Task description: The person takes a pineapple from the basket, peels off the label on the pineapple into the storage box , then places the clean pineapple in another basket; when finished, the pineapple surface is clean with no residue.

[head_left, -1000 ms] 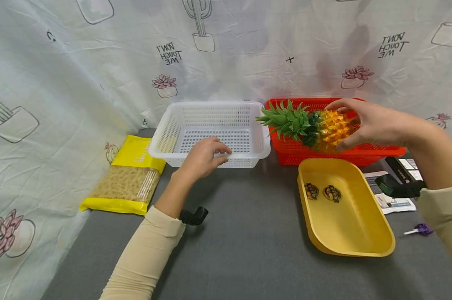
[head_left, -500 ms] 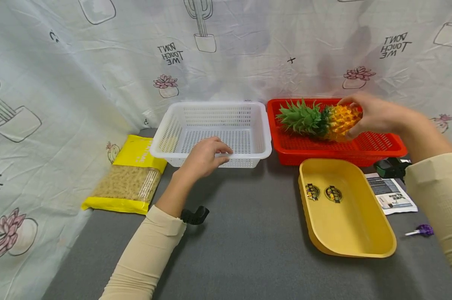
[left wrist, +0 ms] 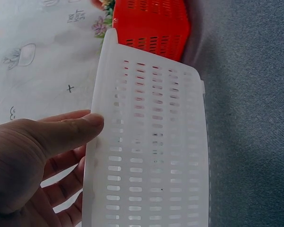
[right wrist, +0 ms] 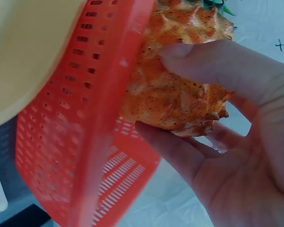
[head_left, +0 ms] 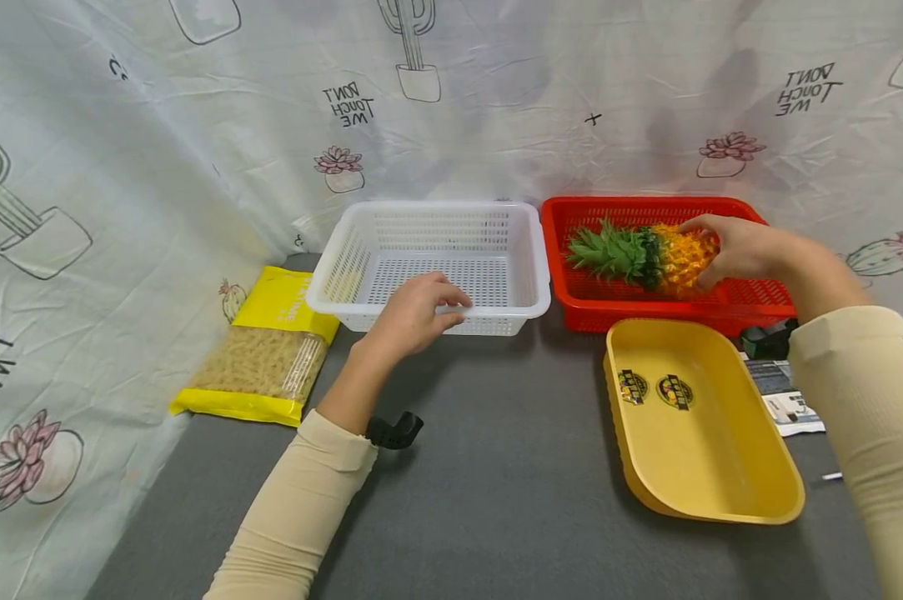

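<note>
My right hand (head_left: pixel 744 247) grips a pineapple (head_left: pixel 684 260) by its orange body, inside the red basket (head_left: pixel 721 310). Its green leafy crown points left, and it lies on its side. In the right wrist view, my thumb is on one side of the pineapple (right wrist: pixel 180 94) and my fingers reach around its base; the red rim hides part of it. My left hand (head_left: pixel 413 312) is at the front rim of the white perforated basket (head_left: pixel 526 304). In the left wrist view, the thumb laps the rim outside while the other fingers go behind it.
In front of the red basket is a yellow tray (head_left: pixel 706 450) with two stickers. A yellow pasta bag (head_left: pixel 267 354) lies left of the white basket. Partly under my right sleeve are a white packet (head_left: pixel 792 408) and a small white stick (head_left: pixel 831 477). A printed curtain (head_left: pixel 496 125) hangs behind.
My right hand has lowered the pineapple from above the red basket down into it, shifting slightly right. My left hand stays at the white basket's rim. The head view has turned a little.
</note>
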{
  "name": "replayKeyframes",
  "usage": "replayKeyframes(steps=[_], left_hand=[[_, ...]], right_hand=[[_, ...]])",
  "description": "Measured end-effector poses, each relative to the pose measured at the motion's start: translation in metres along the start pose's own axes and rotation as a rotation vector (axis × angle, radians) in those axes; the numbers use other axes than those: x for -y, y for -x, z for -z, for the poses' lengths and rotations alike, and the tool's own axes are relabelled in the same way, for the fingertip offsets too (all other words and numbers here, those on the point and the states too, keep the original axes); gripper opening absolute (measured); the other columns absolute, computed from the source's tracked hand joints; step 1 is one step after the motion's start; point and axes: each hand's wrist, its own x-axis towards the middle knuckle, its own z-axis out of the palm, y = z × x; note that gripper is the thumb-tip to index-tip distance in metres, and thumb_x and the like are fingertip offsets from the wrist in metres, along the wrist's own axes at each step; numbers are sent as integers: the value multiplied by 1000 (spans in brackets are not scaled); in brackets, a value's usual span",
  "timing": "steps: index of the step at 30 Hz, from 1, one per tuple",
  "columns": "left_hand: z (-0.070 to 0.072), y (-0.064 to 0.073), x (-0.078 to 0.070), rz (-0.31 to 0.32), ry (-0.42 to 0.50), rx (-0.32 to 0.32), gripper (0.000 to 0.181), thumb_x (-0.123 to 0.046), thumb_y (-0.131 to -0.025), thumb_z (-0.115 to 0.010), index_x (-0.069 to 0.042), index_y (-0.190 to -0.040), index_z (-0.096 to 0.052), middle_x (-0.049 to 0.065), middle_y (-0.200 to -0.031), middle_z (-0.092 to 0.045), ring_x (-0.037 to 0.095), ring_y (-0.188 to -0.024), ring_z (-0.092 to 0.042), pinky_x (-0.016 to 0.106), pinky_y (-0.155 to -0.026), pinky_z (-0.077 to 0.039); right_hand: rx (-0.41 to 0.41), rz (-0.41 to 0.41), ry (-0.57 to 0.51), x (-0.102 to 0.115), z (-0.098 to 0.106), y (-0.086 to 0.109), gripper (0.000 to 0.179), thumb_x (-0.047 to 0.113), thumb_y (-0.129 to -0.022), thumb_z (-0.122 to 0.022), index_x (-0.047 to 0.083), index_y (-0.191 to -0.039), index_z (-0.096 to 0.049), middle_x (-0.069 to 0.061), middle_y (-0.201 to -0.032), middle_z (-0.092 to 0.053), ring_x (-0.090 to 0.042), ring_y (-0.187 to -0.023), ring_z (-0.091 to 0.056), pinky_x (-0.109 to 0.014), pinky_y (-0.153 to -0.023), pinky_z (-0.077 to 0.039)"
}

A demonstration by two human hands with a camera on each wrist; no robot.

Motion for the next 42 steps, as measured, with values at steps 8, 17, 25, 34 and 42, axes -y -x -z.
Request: replayKeyframes(steps=[8,17,25,34,42], left_hand=[[-2,0,1,23,15,1,23,-18,-96,-75,-15,-119,-78,5,-112,-69,25,-104,-63,41,-93,-51],[-3,-1,1,27,4,6,23,-18,-97,-74,-15,-119,-78,5,-112,-69,25,-105,-62,42,-94,-51],[-3,-2,0,35,13,6,22,-18,-97,-74,-16,-119,-78,4,-112,-68,24,-105,-62,41,-94,-51],[-2,-1,-1,28,9,-9,22,-18,-97,-74,-15,-118,-78,4,-111,-68,25,-104,-63,41,-92,-51],[-2,-1,-2,38,5,-5,22,-18,-97,-74,-15,-118,-78,4,-110,-69,24,-104,-63,41,-92,-51]], right_hand=[[35,-24,7,-10,-13,-1,88,0,-79,-77,1,-154,-31,-39,-140,-37,-52,-116,-41,-68,-94,-48],[69,-14,34,-13,-21,-13,82,-2,-78,-73,1,-150,-35,-37,-136,-38,-44,-102,-42,-41,-69,-48],[83,-4,18,-17,-30,-18,75,-7,-82,-69,-2,-148,-34,-40,-135,-37,-48,-105,-41,-38,-67,-52],[87,-33,37,-16,-28,-19,76,-7,-82,-67,-1,-150,-34,-43,-139,-36,-47,-100,-44,-37,-65,-48],[101,-38,49,-17,-29,-18,77,-6,-84,-65,0,-153,-32,-44,-137,-36,-48,-102,-43,-39,-67,-47]])
